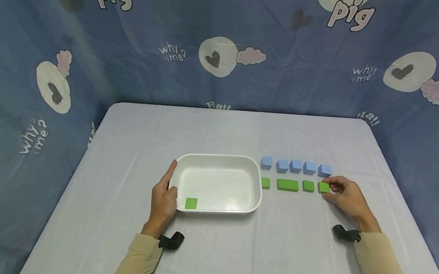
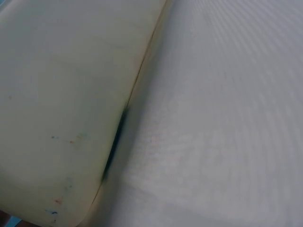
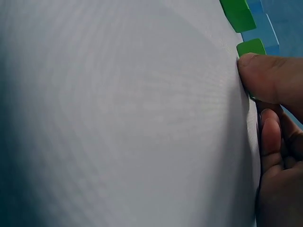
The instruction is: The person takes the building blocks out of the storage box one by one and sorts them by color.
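My left hand [image 1: 163, 203] holds the white tray [image 1: 219, 156] at its left end, with the index finger along the side and the thumb at the rim; the other fingers are hidden. Inside the tray, a green block [image 1: 191, 203] lies in the near left corner. On the right, my right hand [image 1: 348, 199] pinches a small green block [image 1: 323, 187] between thumb and fingers, at the right end of a green row. The right wrist view shows the thumb against this green block [image 3: 252, 46]. The left wrist view has the tray's outer wall [image 2: 61, 94] close up.
Left of the pinched block are a green square block [image 1: 308, 186], a longer green block [image 1: 287, 185] and another green block [image 1: 265, 183] partly covered by the tray. Several blue cubes [image 1: 295, 166] form a row behind them. A patterned blue curtain [image 1: 225, 88] hangs beyond the white-covered table [image 1: 205, 262].
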{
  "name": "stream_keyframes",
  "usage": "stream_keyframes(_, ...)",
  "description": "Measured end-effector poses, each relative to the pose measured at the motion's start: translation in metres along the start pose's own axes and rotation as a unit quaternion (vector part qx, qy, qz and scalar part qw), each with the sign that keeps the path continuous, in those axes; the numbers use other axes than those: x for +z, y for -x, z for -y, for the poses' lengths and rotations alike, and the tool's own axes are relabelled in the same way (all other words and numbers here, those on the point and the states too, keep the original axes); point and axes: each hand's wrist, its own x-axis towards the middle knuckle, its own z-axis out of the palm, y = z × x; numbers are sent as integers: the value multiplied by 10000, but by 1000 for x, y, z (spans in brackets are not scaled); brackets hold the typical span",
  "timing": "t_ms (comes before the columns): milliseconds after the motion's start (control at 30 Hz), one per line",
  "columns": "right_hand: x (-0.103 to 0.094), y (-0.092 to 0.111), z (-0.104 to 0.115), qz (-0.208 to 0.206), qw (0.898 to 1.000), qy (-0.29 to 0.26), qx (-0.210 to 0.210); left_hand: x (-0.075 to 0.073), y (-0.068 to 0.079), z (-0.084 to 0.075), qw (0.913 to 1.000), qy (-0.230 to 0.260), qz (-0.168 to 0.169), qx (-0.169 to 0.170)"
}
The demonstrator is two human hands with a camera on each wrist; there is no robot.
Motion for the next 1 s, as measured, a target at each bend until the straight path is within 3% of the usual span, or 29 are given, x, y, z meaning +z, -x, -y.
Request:
stream_keyframes(200,-2,3,-2,-54,9984,-558,43,0,0,0,10000,-25,27,-48)
stream_keyframes(367,-8,8,1,-334,9938,-1050,171,-1,0,-1,9999,-102,22,-41)
stream_keyframes(533,-13,6,10,-643,9863,-1521,20,-1,0,-2,10000,-73,-11,-54)
stream_keyframes(733,-14,-2,36,-872,9758,-1991,-230,-2,-1,-1,10000,-29,-16,-54)
stream_keyframes(867,-12,-12,58,-857,9652,-2402,-580,-2,-1,0,10000,-8,-12,-35)
stream_keyframes(1000,-7,-24,78,-720,9607,-2481,-1013,-2,0,1,10000,1,-44,-19)
